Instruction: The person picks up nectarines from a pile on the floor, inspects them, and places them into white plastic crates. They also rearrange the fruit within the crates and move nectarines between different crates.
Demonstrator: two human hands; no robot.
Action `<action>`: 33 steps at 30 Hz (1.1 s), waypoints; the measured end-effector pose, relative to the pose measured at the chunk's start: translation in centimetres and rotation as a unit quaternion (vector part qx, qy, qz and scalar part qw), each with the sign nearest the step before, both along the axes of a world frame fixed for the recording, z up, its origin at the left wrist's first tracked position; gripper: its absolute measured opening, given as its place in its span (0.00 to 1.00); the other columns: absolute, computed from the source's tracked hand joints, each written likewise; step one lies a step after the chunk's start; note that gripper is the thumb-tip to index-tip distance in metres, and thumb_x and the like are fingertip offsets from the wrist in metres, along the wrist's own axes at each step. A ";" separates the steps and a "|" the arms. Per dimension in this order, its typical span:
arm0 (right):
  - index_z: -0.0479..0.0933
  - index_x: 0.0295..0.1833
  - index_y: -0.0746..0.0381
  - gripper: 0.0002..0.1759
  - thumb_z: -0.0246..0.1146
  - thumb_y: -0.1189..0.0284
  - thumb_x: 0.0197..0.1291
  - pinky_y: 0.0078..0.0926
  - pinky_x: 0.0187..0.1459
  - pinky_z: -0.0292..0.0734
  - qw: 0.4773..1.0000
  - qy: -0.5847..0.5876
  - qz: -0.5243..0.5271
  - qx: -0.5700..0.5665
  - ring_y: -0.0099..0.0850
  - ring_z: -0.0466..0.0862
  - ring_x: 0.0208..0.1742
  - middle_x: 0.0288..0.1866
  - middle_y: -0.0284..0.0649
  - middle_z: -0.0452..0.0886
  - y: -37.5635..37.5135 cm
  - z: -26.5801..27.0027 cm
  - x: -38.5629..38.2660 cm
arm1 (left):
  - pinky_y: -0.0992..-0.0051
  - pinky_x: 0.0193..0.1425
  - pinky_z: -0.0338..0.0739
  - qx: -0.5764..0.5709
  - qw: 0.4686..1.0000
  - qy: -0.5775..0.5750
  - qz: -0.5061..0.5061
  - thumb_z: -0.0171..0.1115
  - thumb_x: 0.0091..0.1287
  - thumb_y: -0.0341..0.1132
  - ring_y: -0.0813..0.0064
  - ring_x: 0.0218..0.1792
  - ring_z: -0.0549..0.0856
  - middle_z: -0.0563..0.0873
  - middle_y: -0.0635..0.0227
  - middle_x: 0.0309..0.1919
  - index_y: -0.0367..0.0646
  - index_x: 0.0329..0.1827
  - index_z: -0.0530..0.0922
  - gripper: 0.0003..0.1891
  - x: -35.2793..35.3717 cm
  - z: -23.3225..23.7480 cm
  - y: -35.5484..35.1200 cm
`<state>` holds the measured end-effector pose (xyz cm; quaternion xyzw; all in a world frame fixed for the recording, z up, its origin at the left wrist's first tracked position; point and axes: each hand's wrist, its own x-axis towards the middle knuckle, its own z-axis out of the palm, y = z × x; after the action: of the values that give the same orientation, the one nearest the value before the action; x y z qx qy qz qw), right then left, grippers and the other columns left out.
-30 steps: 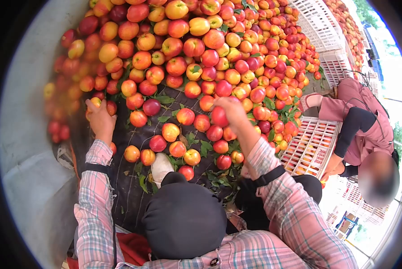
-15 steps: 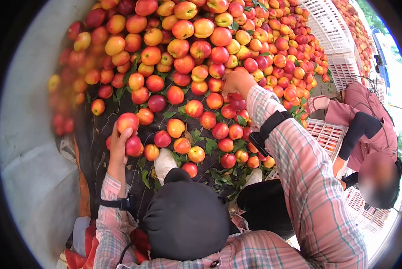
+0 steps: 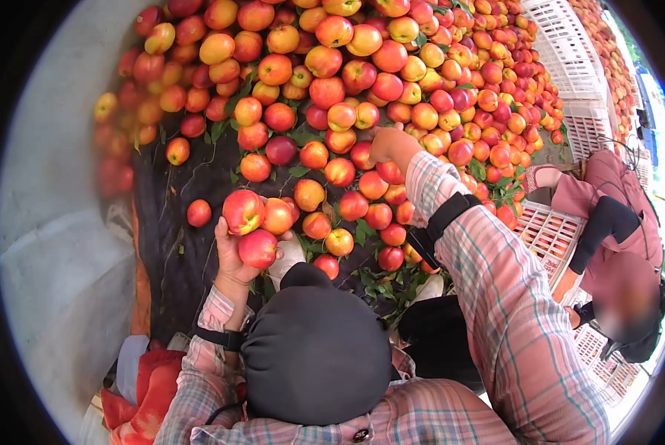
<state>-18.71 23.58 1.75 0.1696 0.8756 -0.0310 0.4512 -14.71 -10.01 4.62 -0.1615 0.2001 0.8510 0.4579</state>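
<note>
My left hand [image 3: 234, 259] is closed around red and yellow nectarines, palm turned up. One nectarine [image 3: 243, 212] rests on the fingers and a redder nectarine [image 3: 258, 248] lies against the palm. Just beyond them is an orange nectarine [image 3: 277, 216], overlapping the held fruit in this view. Up at the edge of the pile, my right hand [image 3: 396, 150] reaches down with curled fingers. A nectarine [image 3: 361, 155] lies right beside its fingertips and a red nectarine [image 3: 390, 172] just below; what its fingers close on is hidden.
A large nectarine pile [image 3: 421, 81] fills the far side, with loose fruit and leaves on the dark sheet [image 3: 177, 282]. White crates [image 3: 562, 44] stand at the right, where a person in pink [image 3: 622, 200] sits. A pale wall [image 3: 58, 222] curves along the left.
My left hand has moved right with nectarines in it, and a single nectarine now shows alone on the sheet to its left. My right hand stays at the pile. The view has shifted slightly.
</note>
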 end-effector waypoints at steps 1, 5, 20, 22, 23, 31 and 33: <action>0.71 0.62 0.56 0.37 0.71 0.54 0.47 0.44 0.55 0.75 0.999 0.039 -0.006 0.014 0.44 0.65 0.68 0.60 0.43 0.76 -1.4 1.1 1.0 | 0.60 0.32 0.81 -0.013 1.000 -0.001 -0.002 0.59 0.56 0.67 0.46 0.46 0.81 0.71 0.52 0.58 0.47 0.63 0.64 0.41 0.2 0.0 -0.3; 0.72 0.61 0.53 0.37 0.70 0.50 0.45 0.41 0.48 0.75 0.986 0.072 0.002 0.150 0.45 0.66 0.63 0.62 0.47 0.69 -3.6 -1.1 3.0 | 0.60 0.32 0.82 -0.032 0.999 0.013 -0.010 0.59 0.56 0.68 0.46 0.46 0.81 0.72 0.52 0.58 0.47 0.64 0.64 0.41 0.4 -0.4 -0.6; 0.68 0.62 0.47 0.40 0.76 0.59 0.40 0.46 0.46 0.81 0.940 0.300 -0.132 0.098 0.55 0.55 0.71 0.72 0.46 0.53 -6.7 0.0 7.4 | 0.61 0.32 0.83 -0.068 0.998 0.002 -0.008 0.59 0.57 0.65 0.48 0.46 0.82 0.75 0.53 0.55 0.47 0.63 0.65 0.39 2.0 2.0 0.2; 0.67 0.63 0.46 0.41 0.75 0.56 0.41 0.47 0.39 0.83 0.947 0.279 -0.122 0.101 0.57 0.55 0.70 0.71 0.46 0.53 -6.2 -0.1 7.0 | 0.61 0.32 0.83 -0.069 0.998 0.003 -0.011 0.60 0.57 0.65 0.48 0.46 0.82 0.75 0.53 0.55 0.47 0.63 0.66 0.39 2.1 2.3 0.2; 0.67 0.63 0.47 0.41 0.75 0.54 0.41 0.46 0.35 0.84 0.953 0.259 -0.112 0.109 0.57 0.58 0.68 0.71 0.46 0.54 -6.0 -0.2 6.6 | 0.62 0.32 0.83 -0.073 0.997 0.004 -0.008 0.60 0.57 0.65 0.48 0.45 0.82 0.75 0.53 0.55 0.47 0.63 0.66 0.38 2.0 2.4 0.1; 0.72 0.59 0.64 0.42 0.71 0.47 0.43 0.43 0.55 0.74 0.752 0.363 -0.462 -0.300 0.43 0.76 0.57 0.57 0.51 0.73 -2.6 5.8 7.7 | 0.63 0.35 0.80 0.031 0.999 -0.001 0.043 0.64 0.55 0.62 0.46 0.51 0.76 0.64 0.50 0.66 0.53 0.63 0.67 0.37 0.8 8.0 -0.3; 0.68 0.62 0.66 0.40 0.67 0.49 0.52 0.39 0.51 0.78 0.457 0.306 -0.596 -0.585 0.36 0.81 0.52 0.49 0.48 0.78 -2.6 13.9 9.5 | 0.62 0.35 0.80 0.074 0.996 0.010 0.048 0.66 0.54 0.61 0.48 0.49 0.75 0.61 0.52 0.67 0.54 0.63 0.67 0.37 0.2 11.4 0.6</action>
<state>-9.22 20.99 15.61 0.3254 0.4190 -0.8475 0.0193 -14.56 -9.45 16.04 -0.1278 0.1333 0.8862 0.4250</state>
